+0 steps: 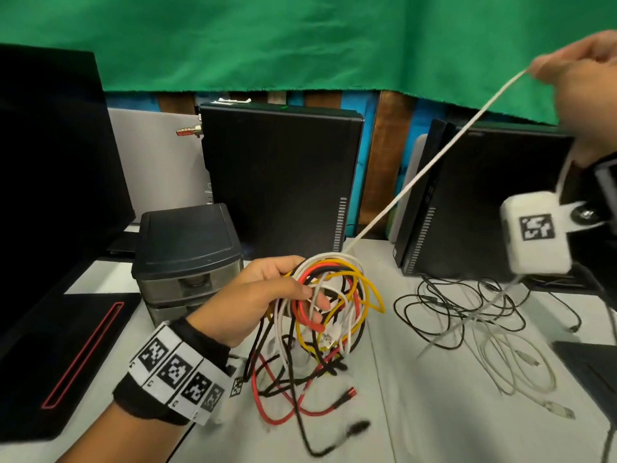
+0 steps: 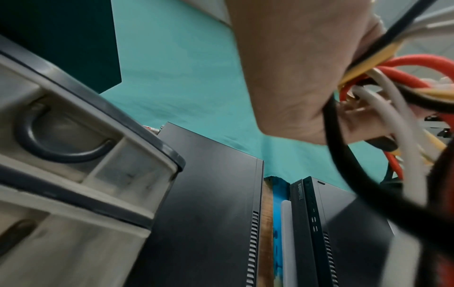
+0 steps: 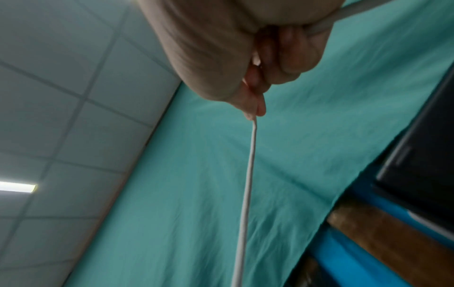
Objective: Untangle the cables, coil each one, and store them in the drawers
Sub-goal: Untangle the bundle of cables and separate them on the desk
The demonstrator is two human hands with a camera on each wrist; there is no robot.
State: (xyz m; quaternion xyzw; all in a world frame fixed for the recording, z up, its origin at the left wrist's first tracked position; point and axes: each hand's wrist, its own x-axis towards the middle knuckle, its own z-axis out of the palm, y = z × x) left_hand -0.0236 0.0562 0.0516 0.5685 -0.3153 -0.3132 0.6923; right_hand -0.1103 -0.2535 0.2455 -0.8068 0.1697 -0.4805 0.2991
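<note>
The left hand [image 1: 267, 295] is raised above the white table [image 1: 434, 412] with its fingers curled around a bundle of cables [image 1: 334, 295], a knot of red, yellow, black and white loops; the lower strands hang down and trail onto the table, where a red plug and a black plug lie. The left wrist view shows the same grip from below, with cables passing through the closed palm. The right hand [image 1: 581, 71] is lifted high at the upper right, thumb and fingertips pinching a white cable [image 1: 434, 162] that runs taut in a straight line down to the top of the bundle. In the right wrist view the cable leaves the pinched fingertips [image 3: 255, 108], and the other fingers are curled. The drawer unit [image 1: 187, 255] stands just behind the left hand, its drawers closed. To the right on the table lies a loose heap of thin black and white cables [image 1: 467, 312], well apart from the bundle. Two black computer cases [image 1: 280, 175] stand upright at the back under a green cloth [image 1: 300, 41].
</note>
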